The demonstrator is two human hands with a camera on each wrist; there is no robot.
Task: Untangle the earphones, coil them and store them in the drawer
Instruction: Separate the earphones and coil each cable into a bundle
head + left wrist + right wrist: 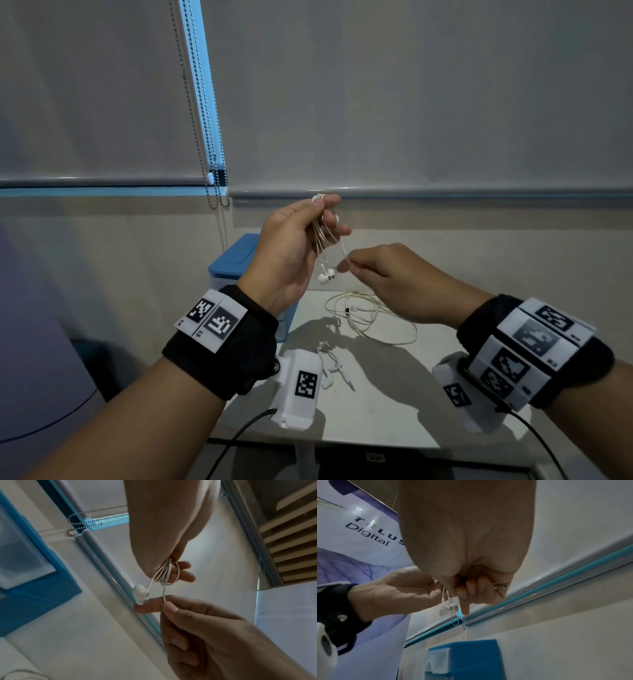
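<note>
- Pale table (383, 404) under a drawn roller blind (411, 96), bead chain (205, 113) hanging at the blind's left edge.
- Blue drawer unit (236, 257) at the table's far left corner, beside the wall.
- Left hand (291, 253) raised above the table, fingers curled round coiled white earphones (323, 236); two earbuds dangling below the palm.
- Right hand (394, 281) just beside, pinching the cable's loose end between thumb and forefinger.
- Second earphone set (370, 318) lying loose on the table; a third (334, 371) nearer the front edge.
</note>
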